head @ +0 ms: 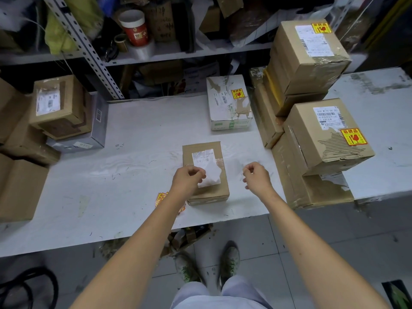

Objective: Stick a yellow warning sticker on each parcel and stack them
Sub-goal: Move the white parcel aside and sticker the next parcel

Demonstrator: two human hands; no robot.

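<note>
Two hands work mid-frame: I see my left grip (pixel 188 175) pinching a white backing sheet (pixel 210 175) over the unstickered parcel (pixel 206 186), right grip (pixel 255 175) loosely curled, empty.

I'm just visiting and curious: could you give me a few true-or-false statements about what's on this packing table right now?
1. The small parcel under the hands carries a yellow sticker. False: only white labels show.
2. The white box has a yellow sticker. True.
3. The left hand rests over the small parcel. True.
4. The right hand holds a tape roll. False: nothing visible in its grip.
5. Spare yellow stickers lie beside the left forearm. True.
</note>
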